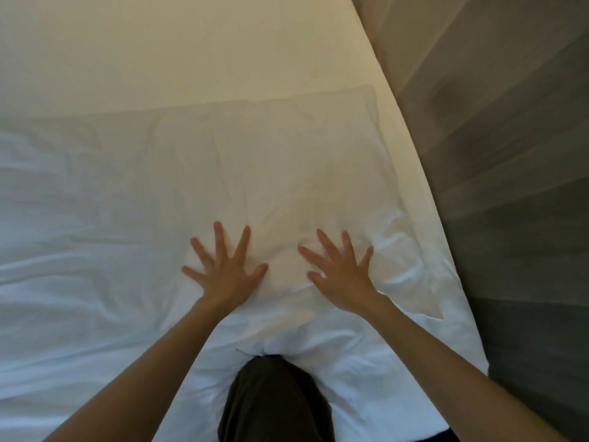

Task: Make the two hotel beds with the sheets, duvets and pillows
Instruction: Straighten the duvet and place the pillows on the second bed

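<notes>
A white duvet (95, 237) lies wrinkled across the bed, its far edge ending partway up over the smooth white sheet (178, 52). My left hand (224, 272) presses flat on the duvet with fingers spread wide. Close beside it, my right hand (342, 275) presses the same fabric, fingers straight and splayed, near the bed's right side. Neither hand holds anything. My dark-clad knee (274, 400) rests on the duvet just below both arms. No pillow can be made out.
The bed's right edge (424, 173) runs diagonally from top centre to lower right. Beyond it is grey wood-look floor (510, 154). The bed stretches out of view to the left.
</notes>
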`<state>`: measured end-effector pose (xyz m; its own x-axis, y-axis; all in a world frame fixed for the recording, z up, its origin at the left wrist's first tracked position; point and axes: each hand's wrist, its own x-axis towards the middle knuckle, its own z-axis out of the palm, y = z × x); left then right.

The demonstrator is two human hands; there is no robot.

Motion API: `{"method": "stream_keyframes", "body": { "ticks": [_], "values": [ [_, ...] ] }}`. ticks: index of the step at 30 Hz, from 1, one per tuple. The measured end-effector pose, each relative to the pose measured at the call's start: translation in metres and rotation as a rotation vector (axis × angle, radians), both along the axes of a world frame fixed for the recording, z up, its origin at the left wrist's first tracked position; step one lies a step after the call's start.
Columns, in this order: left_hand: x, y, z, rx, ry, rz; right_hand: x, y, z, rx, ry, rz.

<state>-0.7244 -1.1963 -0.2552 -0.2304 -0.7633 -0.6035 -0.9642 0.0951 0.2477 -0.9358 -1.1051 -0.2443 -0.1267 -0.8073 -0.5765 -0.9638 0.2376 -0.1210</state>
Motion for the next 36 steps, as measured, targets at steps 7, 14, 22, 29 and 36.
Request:
{"method": "stream_keyframes", "body": {
  "ticks": [7, 14, 22, 29, 36],
  "values": [
    [0.0, 0.009, -0.011, 0.056, -0.026, -0.21, -0.067, 0.064, -0.021, 0.131, 0.002, -0.517],
    [0.02, 0.031, 0.033, 0.084, 0.046, -0.269, -0.051, 0.096, 0.017, -0.026, -0.124, -0.593],
    [0.059, 0.096, 0.093, -0.096, 0.19, -0.356, -0.005, 0.203, 0.07, -0.128, -0.102, -0.718],
    [0.071, 0.157, 0.109, -0.117, 0.251, -0.427, 0.014, 0.28, 0.104, -0.17, -0.06, -0.84],
    [0.065, 0.228, 0.11, -0.005, 0.216, -0.463, 0.015, 0.329, 0.117, -0.142, -0.109, -0.865]
  ]
}}
